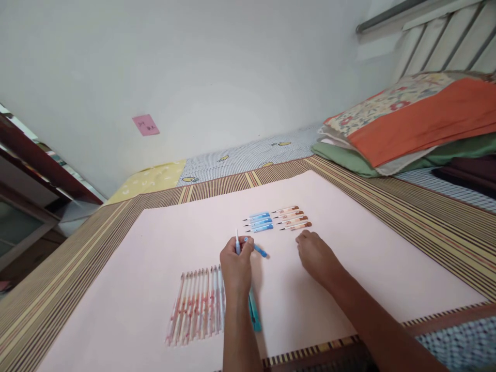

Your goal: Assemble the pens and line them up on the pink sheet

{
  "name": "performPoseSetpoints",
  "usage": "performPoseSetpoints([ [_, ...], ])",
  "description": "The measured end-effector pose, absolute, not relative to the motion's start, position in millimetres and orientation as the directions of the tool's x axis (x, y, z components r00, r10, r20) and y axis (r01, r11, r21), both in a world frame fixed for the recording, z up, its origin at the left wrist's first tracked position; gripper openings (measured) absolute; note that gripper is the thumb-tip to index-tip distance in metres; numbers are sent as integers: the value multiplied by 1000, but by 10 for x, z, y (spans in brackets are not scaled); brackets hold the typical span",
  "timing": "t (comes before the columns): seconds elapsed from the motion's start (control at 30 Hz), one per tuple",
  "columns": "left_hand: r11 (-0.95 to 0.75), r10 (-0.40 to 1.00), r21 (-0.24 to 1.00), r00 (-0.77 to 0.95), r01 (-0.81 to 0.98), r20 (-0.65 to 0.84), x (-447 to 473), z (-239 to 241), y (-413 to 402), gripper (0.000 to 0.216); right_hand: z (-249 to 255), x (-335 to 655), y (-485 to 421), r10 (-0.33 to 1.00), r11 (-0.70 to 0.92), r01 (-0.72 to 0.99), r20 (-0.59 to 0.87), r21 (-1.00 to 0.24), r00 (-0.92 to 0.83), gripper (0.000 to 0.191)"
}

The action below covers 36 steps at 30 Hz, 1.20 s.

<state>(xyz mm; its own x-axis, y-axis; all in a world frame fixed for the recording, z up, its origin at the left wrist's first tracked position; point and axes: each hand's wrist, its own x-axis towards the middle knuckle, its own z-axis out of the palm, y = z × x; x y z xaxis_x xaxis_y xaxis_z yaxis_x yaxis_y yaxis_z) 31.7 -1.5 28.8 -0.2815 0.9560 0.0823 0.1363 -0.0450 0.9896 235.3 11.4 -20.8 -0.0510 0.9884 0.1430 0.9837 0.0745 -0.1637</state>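
My left hand (237,256) is closed around a slim light-blue pen-like piece (237,245) whose white tip points up. A darker blue pen-like piece (260,250) sticks out to the right from its thumb side; I cannot tell if it is gripped or only touched. My right hand (314,252) hovers or rests just below the brown-ended pens (293,218), its fingers curled; what they hold, if anything, is hidden. Left of those lie short blue pens (259,222) with dark tips, stacked in a column.
A row of long, pink-patterned pens (196,305) lies left of my left forearm. Teal pieces (253,312) show partly from behind it. Everything lies on a pale pink sheet (127,289) over a striped mat (50,289). Folded bedding (418,124) is stacked at right, against the wall.
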Motion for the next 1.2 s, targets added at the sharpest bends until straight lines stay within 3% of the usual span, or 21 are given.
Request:
performPoseSetpoints([
  [0.13,-51,963,992,-256,114,79,324,269,-8,27,-183,2351,136,987,78,971,155,-226,-44,16],
  [0.17,-49,967,993,-243,110,74,327,269,-9,27,-164,2332,131,982,86,954,188,-287,-32,15],
  [0.23,-43,977,995,-206,94,62,339,271,-11,25,-114,2265,108,967,136,842,256,-522,2,17],
  [0.33,-52,988,997,-143,61,61,361,269,-12,23,-48,2089,48,983,179,358,185,-917,-17,22],
  [0.4,-65,991,997,-112,31,68,368,263,-10,22,-32,1947,7,991,52,0,52,-999,-126,32],
  [0.53,-71,990,997,-124,-38,66,365,257,-15,23,-72,1724,-39,971,-202,-477,-111,-856,-212,38],
  [0.7,-92,992,996,-88,-17,90,402,323,-56,24,-135,1568,-23,977,-207,-808,-165,-552,-138,29],
  [0.87,-98,995,994,-22,-50,97,452,414,-91,23,-102,1442,-2,986,-165,-884,-105,-437,-132,22],
  [1.2,-181,983,959,27,217,179,333,422,-123,33,-1,1678,77,985,-142,-832,-160,-537,-65,30],
])
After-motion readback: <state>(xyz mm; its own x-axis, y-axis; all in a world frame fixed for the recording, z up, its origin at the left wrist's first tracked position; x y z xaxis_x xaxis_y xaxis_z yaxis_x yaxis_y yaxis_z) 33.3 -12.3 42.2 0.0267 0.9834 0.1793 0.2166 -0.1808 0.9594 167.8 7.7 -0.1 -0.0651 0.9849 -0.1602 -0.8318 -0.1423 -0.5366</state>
